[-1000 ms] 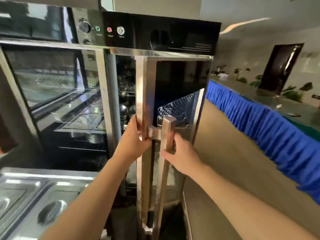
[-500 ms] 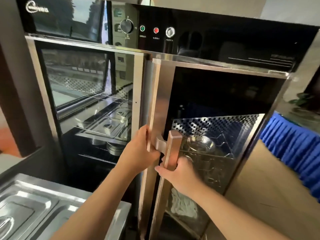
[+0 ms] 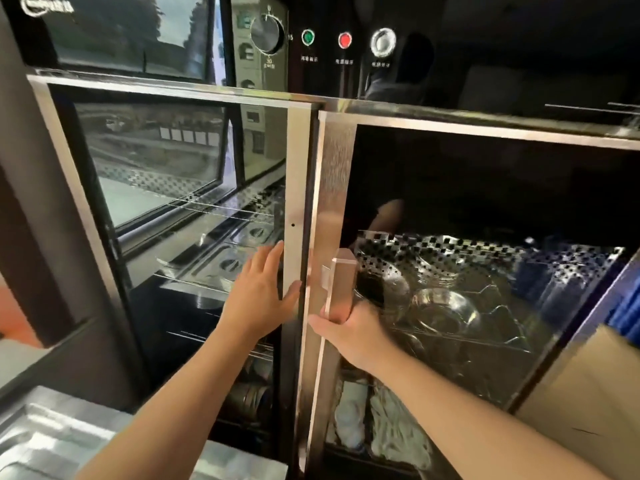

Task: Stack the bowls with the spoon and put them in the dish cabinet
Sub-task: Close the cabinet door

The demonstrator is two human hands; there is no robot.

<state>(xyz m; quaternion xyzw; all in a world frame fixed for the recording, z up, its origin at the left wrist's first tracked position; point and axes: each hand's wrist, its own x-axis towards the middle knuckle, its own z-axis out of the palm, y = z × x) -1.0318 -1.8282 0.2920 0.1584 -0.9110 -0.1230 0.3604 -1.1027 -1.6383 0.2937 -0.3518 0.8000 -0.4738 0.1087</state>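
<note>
1. Dish cabinet [image 3: 485,74]: fills most of the frame. Black upper panel with a dial [image 3: 267,33], a green lamp [image 3: 307,37], a red lamp [image 3: 344,40] and a silver button [image 3: 383,42] along the top centre.
2. Left hand [image 3: 261,299]: centre of frame, fingers spread and open, palm laid flat against the steel edge of the left door [image 3: 293,209]. It grips nothing.
3. Right hand [image 3: 349,332]: just right of centre, fingers wrapped around the lower part of the vertical bar handle [image 3: 342,282] on the right door [image 3: 334,188].
4. Right door: its edge sits beside the left door's edge; whether it is fully seated cannot be told.
5. Bowls [image 3: 446,311]: metal, seen through the right door's glass, resting on a wire rack right of centre, in front of a perforated steel panel [image 3: 485,251]. No spoon can be made out.
6. Steel counter [image 3: 52,434]: lower left corner, partly under the left forearm.
</note>
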